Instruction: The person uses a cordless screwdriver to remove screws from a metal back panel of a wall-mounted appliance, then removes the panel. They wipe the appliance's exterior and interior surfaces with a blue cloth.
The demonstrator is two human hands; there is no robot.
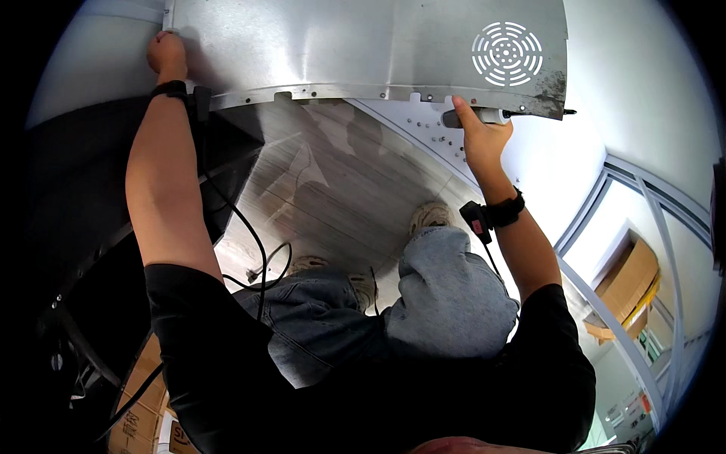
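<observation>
From my remote seat I have the silvery sheet-metal panel [340, 45] across the top of the frame, its round vent [507, 54] at upper right. My left hand [166, 54] is at the panel's left end, fingers curled; I cannot tell whether they grip the edge. My right hand [484, 136], right of centre near the top, is closed around a grey-and-white handheld tool [495, 116] beside the panel's lower edge. Small dots on the white surface [537, 151] below could be screws or holes. I judge the step in hand to be steadying the panel while working that edge; the next move likely calls for firm left-hand support and careful tool alignment.
</observation>
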